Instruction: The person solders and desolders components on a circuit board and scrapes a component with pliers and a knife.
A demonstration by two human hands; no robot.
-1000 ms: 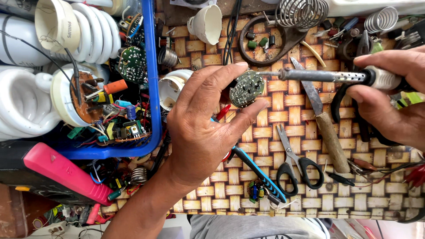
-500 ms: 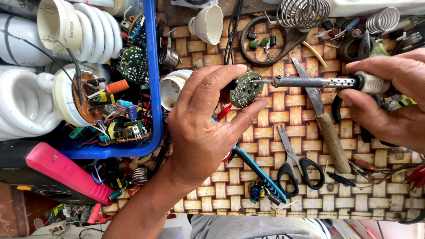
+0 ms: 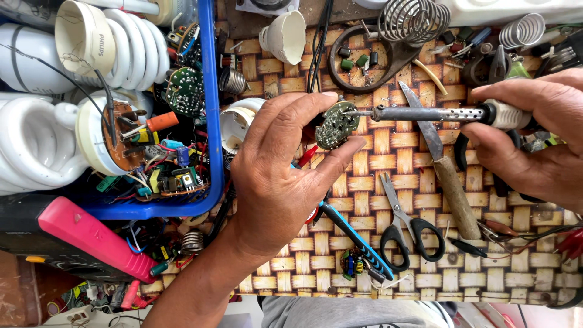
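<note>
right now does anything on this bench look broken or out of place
Yes. In the blue tray the spiral lamps lie taken apart, one base open with its circuit board and wires bared. A white lamp cap lies tipped on the woven mat.

board [image 3: 336,124] left of iron [image 3: 425,113] | scissors [image 3: 407,228] below | tray [image 3: 209,121] far left, seemingly

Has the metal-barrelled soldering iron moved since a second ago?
Yes. The soldering iron slid left: its tip, earlier short of the round green circuit board, now touches the board's edge, judged against the fixed black-handled scissors.
</note>
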